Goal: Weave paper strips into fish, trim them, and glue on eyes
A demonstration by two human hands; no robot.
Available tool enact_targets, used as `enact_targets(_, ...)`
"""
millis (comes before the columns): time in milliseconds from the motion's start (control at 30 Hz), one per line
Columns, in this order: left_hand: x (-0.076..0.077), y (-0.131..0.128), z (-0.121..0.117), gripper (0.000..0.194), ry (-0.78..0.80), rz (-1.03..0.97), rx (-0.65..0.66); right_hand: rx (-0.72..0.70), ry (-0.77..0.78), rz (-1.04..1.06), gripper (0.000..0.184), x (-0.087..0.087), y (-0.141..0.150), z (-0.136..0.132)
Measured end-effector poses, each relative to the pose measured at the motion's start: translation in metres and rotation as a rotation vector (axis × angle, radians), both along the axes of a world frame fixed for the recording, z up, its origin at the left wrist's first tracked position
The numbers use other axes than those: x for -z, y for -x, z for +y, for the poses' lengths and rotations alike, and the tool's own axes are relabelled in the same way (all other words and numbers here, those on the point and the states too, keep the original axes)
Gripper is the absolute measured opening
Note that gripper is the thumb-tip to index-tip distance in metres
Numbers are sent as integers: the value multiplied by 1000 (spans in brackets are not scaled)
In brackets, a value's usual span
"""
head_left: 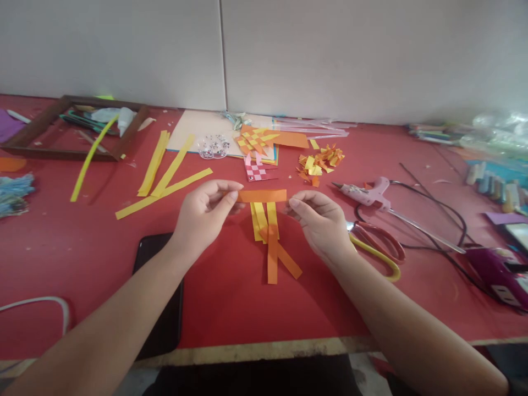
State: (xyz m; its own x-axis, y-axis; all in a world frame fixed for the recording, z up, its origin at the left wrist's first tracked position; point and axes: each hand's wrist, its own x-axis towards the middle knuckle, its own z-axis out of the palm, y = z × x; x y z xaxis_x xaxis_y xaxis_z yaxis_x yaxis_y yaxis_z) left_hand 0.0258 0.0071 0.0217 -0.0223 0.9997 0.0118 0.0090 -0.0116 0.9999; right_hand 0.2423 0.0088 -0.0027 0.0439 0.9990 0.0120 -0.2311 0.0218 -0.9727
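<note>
The left hand (pixel 206 212) pinches a flat orange paper strip (pixel 264 196) at 9 o'clock; the right hand (pixel 324 223), fingers narrow, is at its 3 o'clock end, grip unclear. Yellow paper strips (pixel 260 217) lie at 6 o'clock.

The orange strip (pixel 264 196) and short yellow strips (pixel 259 219) present as paper, flat and matt, with straight, clean edges. The red tabletop (pixel 231 313) appears smooth with a soft sheen, its front edge (pixel 264 351) rough and wood-like; the frame (pixel 61 153) is dark brown wood. The glue gun (pixel 373 196) is smooth pink plastic, and the wrapping (pixel 501 137) is clear, crinkled, glossy plastic film.
</note>
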Motion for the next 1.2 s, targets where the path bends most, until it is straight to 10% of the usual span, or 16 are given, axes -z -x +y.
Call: enact_targets(1200,-4,-3,-5,25,168,249,224,-126,-67,-274,19,-2,0,-4)
